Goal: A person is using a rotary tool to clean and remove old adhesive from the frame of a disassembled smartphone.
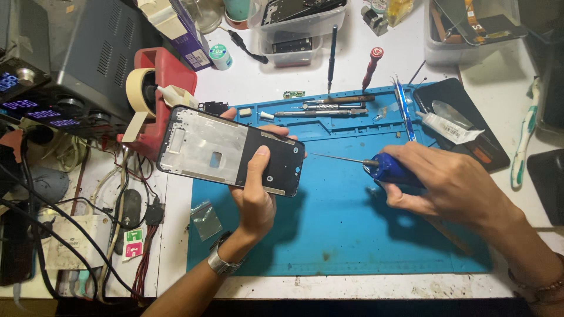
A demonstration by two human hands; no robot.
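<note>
Above the blue work mat, near its left edge, a stripped phone frame is held by the left hand. It is tilted, inner side up, with bare metal on its left part and black plastic on its right. The thumb is laid across the black end and the fingers are curled round the far edge, so the hand is closed on the frame.

Over the mat's right half a blue-handled screwdriver is gripped in the right hand, fist closed round the handle. The thin shaft is pointed left toward the frame; the tip is clear of it, not touching.

Judged for doing the step well: the frame should be kept steady and level, the tip seated square in the screw head before any turn, and pressure kept light so nothing slips onto the plastic.

Along the mat's top edge lie tweezers, a glue tube and a red-handled driver. Left of the mat stand a masking tape roll and a power supply.
</note>
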